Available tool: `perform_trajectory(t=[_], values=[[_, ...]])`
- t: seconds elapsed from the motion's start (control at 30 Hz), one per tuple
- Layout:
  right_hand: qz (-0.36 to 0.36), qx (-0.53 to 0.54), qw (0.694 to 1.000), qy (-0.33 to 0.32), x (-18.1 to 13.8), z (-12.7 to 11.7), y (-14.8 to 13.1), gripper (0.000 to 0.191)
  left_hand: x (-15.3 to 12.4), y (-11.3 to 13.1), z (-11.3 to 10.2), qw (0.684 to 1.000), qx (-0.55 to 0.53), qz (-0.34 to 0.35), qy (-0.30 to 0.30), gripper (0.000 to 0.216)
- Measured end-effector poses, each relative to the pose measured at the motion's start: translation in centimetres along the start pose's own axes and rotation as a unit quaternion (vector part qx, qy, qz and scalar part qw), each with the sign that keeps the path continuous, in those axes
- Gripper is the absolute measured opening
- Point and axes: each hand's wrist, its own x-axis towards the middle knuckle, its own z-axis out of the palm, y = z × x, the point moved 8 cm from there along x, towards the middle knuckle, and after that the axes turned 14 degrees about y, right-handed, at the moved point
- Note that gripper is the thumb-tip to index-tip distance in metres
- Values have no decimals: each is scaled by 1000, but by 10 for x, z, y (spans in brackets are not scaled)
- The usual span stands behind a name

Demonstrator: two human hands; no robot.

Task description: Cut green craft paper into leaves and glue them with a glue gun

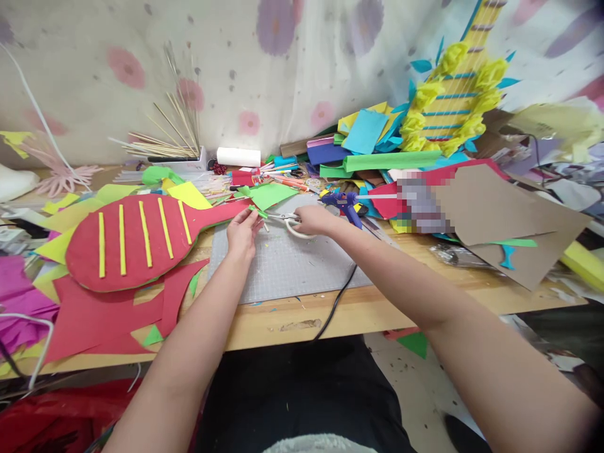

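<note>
My left hand pinches a small green paper piece over the grey cutting mat. My right hand grips white-handled scissors, whose blades point left at the green piece. Both hands are closed and almost touch at the far edge of the mat. A red guitar-shaped cut-out with yellow strips lies just left of my left hand.
A blue glue gun lies behind my right hand, its black cord running off the table's front edge. Brown cardboard sits at right, coloured paper piles and a yellow guitar model behind, wooden sticks at back left.
</note>
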Motion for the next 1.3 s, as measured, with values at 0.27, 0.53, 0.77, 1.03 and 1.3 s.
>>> perform_trajectory(t=[0.27,0.53,0.77,1.03,1.3], values=[[-24,15,998,-61,-27,-21,18,52,3,6,15,975,126,130,-126,32],[-21,140,987,70,-45,-34,42,50,-9,16,27,924,202,244,-215,62],[-77,150,983,77,-43,-22,21,47,-17,11,32,907,219,250,-257,65],[-70,103,990,73,-41,-25,19,48,-16,10,32,908,203,250,-270,67],[-62,97,988,101,-42,-30,19,49,-18,10,33,911,207,237,-267,67]])
